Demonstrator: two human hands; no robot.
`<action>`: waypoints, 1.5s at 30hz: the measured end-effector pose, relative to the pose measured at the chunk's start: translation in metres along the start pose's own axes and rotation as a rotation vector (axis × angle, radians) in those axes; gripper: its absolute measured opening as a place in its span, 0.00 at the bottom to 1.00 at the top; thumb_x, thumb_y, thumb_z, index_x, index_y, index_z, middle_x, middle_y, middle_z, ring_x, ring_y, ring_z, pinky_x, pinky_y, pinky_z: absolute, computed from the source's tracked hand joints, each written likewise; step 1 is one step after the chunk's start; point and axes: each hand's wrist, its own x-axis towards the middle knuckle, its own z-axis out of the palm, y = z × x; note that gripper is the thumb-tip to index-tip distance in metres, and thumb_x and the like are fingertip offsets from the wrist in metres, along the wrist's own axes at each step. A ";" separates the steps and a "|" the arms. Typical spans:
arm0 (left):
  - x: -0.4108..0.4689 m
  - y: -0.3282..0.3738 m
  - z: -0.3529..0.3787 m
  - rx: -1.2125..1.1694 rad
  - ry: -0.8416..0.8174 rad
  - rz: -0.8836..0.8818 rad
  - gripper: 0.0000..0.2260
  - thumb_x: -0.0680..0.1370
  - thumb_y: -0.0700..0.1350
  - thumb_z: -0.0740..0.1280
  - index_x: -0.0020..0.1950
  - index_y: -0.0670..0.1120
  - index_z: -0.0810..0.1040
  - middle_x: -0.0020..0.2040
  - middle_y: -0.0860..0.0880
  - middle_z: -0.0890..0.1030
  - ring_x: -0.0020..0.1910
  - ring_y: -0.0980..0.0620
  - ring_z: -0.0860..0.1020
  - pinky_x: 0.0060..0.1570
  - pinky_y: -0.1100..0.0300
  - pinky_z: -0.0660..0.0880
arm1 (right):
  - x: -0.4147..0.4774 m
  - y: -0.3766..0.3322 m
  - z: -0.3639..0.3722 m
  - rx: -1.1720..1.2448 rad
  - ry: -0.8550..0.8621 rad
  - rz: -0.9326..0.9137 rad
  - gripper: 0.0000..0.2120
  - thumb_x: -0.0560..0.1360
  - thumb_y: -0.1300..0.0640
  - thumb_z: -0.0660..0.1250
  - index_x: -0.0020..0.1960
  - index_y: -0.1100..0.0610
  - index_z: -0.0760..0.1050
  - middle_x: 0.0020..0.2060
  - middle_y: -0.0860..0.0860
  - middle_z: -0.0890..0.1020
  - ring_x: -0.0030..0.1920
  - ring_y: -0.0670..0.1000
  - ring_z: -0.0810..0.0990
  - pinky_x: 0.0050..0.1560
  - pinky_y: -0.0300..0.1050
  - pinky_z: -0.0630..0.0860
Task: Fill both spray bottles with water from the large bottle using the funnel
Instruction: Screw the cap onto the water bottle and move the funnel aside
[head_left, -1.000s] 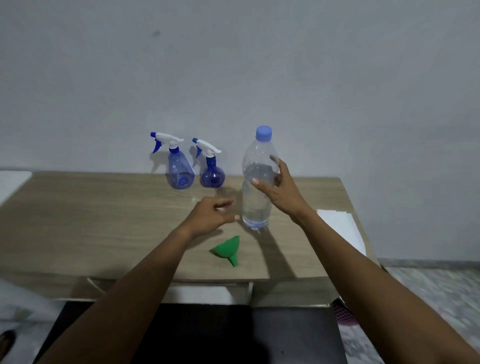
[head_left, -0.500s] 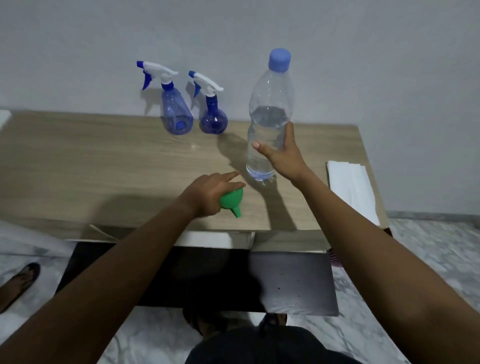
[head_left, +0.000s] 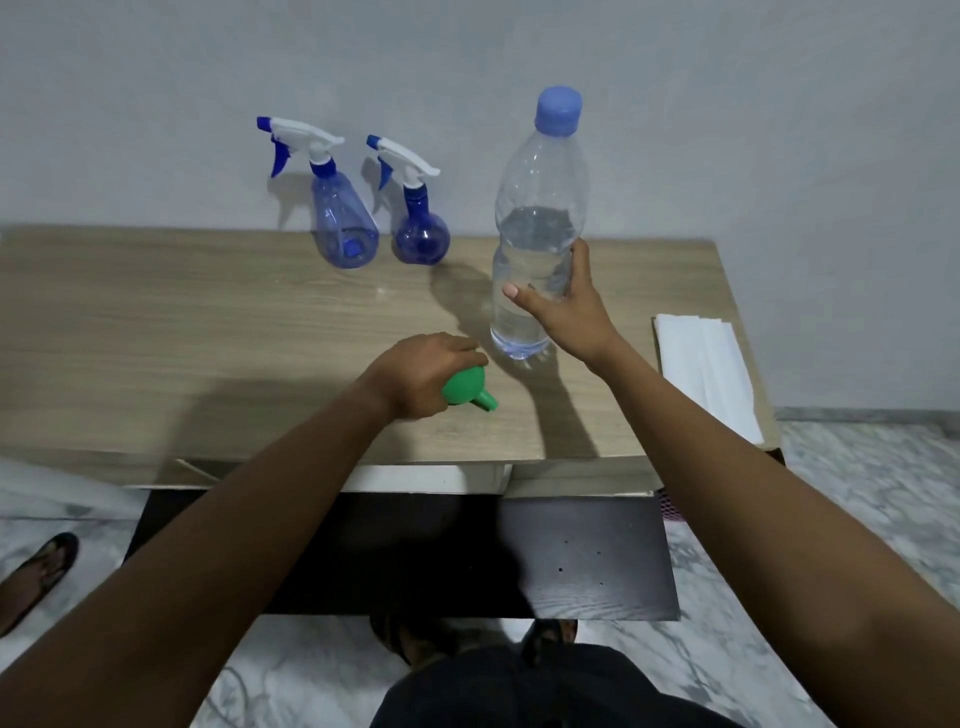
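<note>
Large bottle (head_left: 540, 208) upright on the wooden table (head_left: 208, 332), capped, about half full of water, your right hand (head_left: 566, 317) wrapped round it. Cone spray bottle (head_left: 343, 228) and round spray bottle (head_left: 420, 234) at the wall look empty. Your left hand (head_left: 421, 374) curls its fingers over the green funnel (head_left: 465, 392) near the front edge

text: none was legible | large bottle (head_left: 540, 208), centre right: clear wall, no readable label | two spray bottles (head_left: 343, 228), upper centre: no brand or number could be read | funnel (head_left: 465, 391), lower centre: no marking read | white sheets (head_left: 701, 364), right edge: showed no print
</note>
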 end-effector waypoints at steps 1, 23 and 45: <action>0.001 -0.003 0.000 -0.061 0.046 -0.044 0.28 0.65 0.48 0.71 0.65 0.46 0.77 0.63 0.45 0.79 0.58 0.42 0.79 0.54 0.48 0.77 | 0.000 0.000 -0.001 -0.022 0.006 0.002 0.43 0.68 0.49 0.81 0.74 0.50 0.59 0.66 0.47 0.77 0.63 0.46 0.79 0.63 0.47 0.78; 0.129 -0.033 0.019 -0.135 0.539 -0.907 0.24 0.69 0.67 0.68 0.58 0.54 0.77 0.55 0.50 0.78 0.55 0.43 0.73 0.54 0.48 0.70 | 0.101 0.010 -0.020 -0.220 0.303 -0.039 0.39 0.61 0.50 0.82 0.66 0.43 0.65 0.56 0.45 0.83 0.56 0.52 0.83 0.59 0.57 0.79; 0.165 -0.049 0.028 -0.220 0.461 -0.881 0.21 0.74 0.60 0.71 0.60 0.49 0.75 0.49 0.45 0.83 0.46 0.41 0.83 0.44 0.49 0.80 | 0.141 0.030 -0.027 -0.155 0.137 -0.008 0.52 0.67 0.51 0.82 0.80 0.47 0.53 0.69 0.46 0.73 0.66 0.47 0.74 0.60 0.40 0.75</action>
